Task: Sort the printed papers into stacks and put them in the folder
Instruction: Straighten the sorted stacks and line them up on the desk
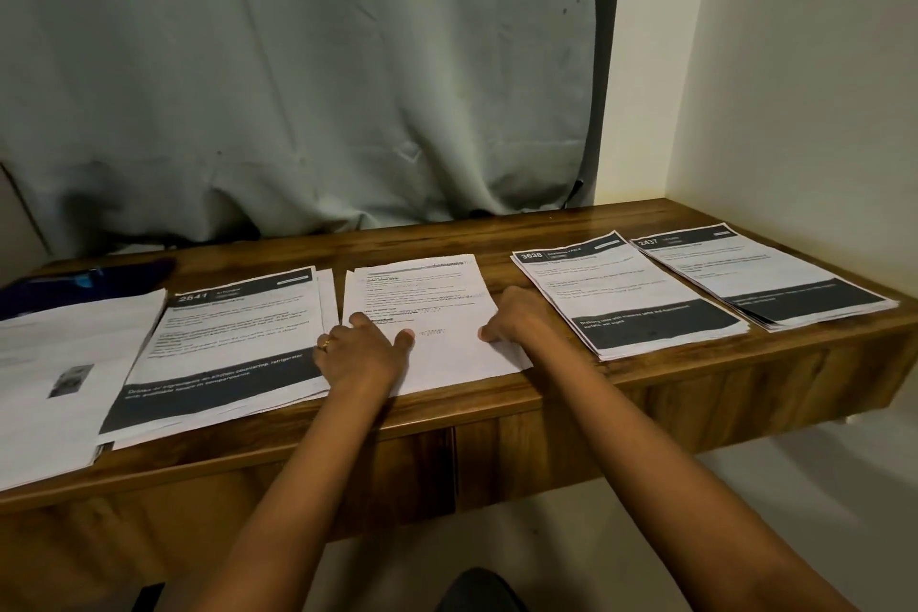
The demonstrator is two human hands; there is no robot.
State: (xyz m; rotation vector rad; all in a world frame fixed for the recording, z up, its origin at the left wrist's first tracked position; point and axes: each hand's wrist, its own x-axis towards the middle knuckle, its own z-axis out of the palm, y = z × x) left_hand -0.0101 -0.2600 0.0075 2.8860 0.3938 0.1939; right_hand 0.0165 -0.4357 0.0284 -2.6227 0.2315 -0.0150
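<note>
Five stacks of printed papers lie in a row along the wooden worktop (497,234), all flat and face up. The middle stack (422,293) is plain white with lines of small text, and both hands are on it. The left hand (360,353) rests on its lower left part, palm down and thumb stretched out flat across the sheet, with a ring (325,343) on one finger. The right hand (521,318) sits at the stack's right edge with its fingers bent down so the tips touch the paper. Whether they pinch the edge or only press on it cannot be told.

Just left of the middle stack lies the 2641 stack (238,328), with a dark header and a dark band at the foot; its sheets are fanned unevenly. Further left is a white stack (64,363) bearing a small grey picture, overhanging the front edge. To the right, apart from the hands, lie the 3638 stack (621,293) and beside it the 2437 stack (760,273) — both with dark bands.

A dark blue folder (84,286) lies at the back left, partly hidden behind the white stack. A grey-green curtain (298,65) hangs behind the worktop.
</note>
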